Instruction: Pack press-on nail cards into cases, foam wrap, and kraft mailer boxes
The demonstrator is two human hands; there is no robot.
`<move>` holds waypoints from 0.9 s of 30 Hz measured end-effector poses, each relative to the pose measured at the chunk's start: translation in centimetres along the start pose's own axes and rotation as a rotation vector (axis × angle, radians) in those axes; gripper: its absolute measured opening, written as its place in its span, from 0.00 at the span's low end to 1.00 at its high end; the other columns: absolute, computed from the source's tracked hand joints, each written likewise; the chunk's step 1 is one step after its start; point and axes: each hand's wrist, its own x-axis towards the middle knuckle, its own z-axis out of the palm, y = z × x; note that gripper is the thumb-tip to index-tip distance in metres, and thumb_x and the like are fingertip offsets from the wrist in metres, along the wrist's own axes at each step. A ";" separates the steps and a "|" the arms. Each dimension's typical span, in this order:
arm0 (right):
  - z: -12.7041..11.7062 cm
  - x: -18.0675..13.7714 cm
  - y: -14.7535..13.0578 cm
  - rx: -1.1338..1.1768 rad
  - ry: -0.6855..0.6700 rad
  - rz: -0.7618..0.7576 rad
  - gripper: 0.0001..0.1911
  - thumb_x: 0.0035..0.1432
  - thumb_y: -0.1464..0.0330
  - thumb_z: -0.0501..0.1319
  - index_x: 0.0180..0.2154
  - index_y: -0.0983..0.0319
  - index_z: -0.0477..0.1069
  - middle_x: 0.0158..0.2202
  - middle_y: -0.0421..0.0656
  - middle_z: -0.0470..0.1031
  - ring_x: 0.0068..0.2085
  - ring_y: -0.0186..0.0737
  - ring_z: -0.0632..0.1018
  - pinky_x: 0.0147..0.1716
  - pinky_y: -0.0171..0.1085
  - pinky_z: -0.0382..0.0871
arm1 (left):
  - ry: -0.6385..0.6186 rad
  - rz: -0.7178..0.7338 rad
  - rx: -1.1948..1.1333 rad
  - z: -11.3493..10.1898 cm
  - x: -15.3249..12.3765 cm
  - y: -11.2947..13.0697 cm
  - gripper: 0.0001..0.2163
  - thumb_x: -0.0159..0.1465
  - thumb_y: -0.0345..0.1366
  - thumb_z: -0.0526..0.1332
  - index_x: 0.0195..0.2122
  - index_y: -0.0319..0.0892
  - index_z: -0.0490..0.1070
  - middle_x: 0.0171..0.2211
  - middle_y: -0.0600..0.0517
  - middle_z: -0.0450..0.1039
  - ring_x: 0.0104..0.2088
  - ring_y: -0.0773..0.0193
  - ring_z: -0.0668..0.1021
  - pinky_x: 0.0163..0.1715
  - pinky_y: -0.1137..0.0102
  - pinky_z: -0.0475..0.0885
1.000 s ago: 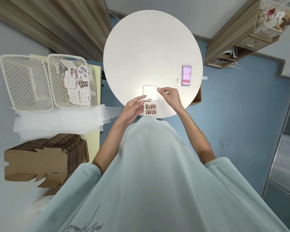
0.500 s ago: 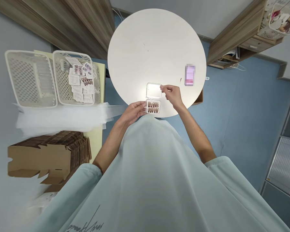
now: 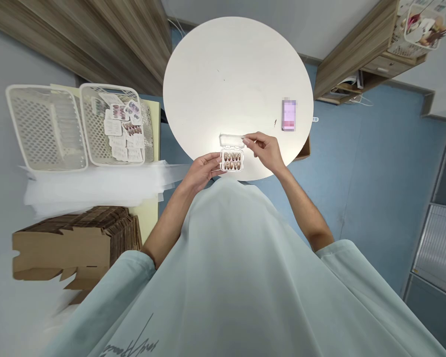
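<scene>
A small clear plastic case (image 3: 232, 171) is held at the near edge of the white round table, its lid (image 3: 231, 141) tilted up on the hinge. Inside lie two rows of brown, decorated press-on nails (image 3: 232, 160). My left hand (image 3: 203, 171) grips the case by its left side, thumb on top and fingers beneath. With thumb and forefinger, my right hand (image 3: 264, 148) pinches the right corner of the lid.
A phone (image 3: 289, 115) with a blurred screen lies on the round table (image 3: 230, 59) to the right. At the left are an open-topped white basket (image 3: 46, 129), another basket (image 3: 113, 89) with nail cards, white plastic sheets (image 3: 92, 183) and flattened cardboard boxes (image 3: 63, 250).
The lid has swung up from lying nearly flat and now leans toward the case, with my right hand pinching its corner. My left hand still holds the case.
</scene>
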 end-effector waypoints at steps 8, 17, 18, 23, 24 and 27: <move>-0.4 -4.3 -0.3 -0.048 -0.185 -0.001 0.26 0.69 0.42 0.73 0.54 0.53 0.86 0.42 0.42 0.82 0.32 0.35 0.76 0.34 0.38 0.75 | 0.015 0.007 -0.024 0.3 -0.2 0.7 0.19 0.68 0.46 0.78 0.56 0.43 0.84 0.55 0.42 0.88 0.58 0.49 0.88 0.60 0.55 0.85; 1.9 -5.4 0.9 0.115 -0.030 0.276 0.37 0.55 0.39 0.79 0.53 0.55 0.78 0.41 0.40 0.84 0.30 0.36 0.81 0.27 0.35 0.76 | 0.025 0.021 -0.048 0.7 0.0 0.9 0.20 0.68 0.45 0.78 0.57 0.43 0.84 0.57 0.42 0.87 0.59 0.49 0.87 0.61 0.56 0.84; 2.2 -5.3 0.9 0.153 -0.048 0.322 0.37 0.53 0.38 0.79 0.51 0.56 0.77 0.41 0.41 0.85 0.29 0.36 0.81 0.25 0.35 0.75 | 0.025 0.023 -0.044 0.6 0.0 0.9 0.20 0.68 0.45 0.78 0.58 0.43 0.84 0.57 0.42 0.87 0.59 0.49 0.87 0.61 0.55 0.84; 3.1 -4.8 1.0 0.279 -0.093 0.389 0.37 0.50 0.36 0.80 0.45 0.57 0.76 0.39 0.42 0.87 0.28 0.35 0.81 0.23 0.33 0.74 | 0.024 0.077 0.002 0.4 -0.2 1.3 0.22 0.68 0.51 0.77 0.58 0.45 0.84 0.60 0.42 0.85 0.63 0.47 0.85 0.64 0.53 0.82; 3.2 -4.7 1.1 0.285 -0.086 0.392 0.37 0.50 0.36 0.80 0.45 0.57 0.76 0.38 0.42 0.87 0.28 0.35 0.81 0.23 0.33 0.74 | 0.023 0.094 0.027 0.3 -0.3 1.3 0.24 0.68 0.53 0.77 0.58 0.45 0.84 0.61 0.42 0.85 0.64 0.45 0.84 0.65 0.52 0.81; 3.7 -4.3 1.4 0.285 -0.072 0.406 0.37 0.48 0.37 0.81 0.44 0.57 0.76 0.37 0.41 0.87 0.28 0.35 0.81 0.22 0.33 0.72 | 0.040 0.134 0.128 -0.1 -0.3 1.1 0.29 0.62 0.53 0.81 0.61 0.46 0.84 0.62 0.41 0.84 0.66 0.41 0.82 0.66 0.49 0.79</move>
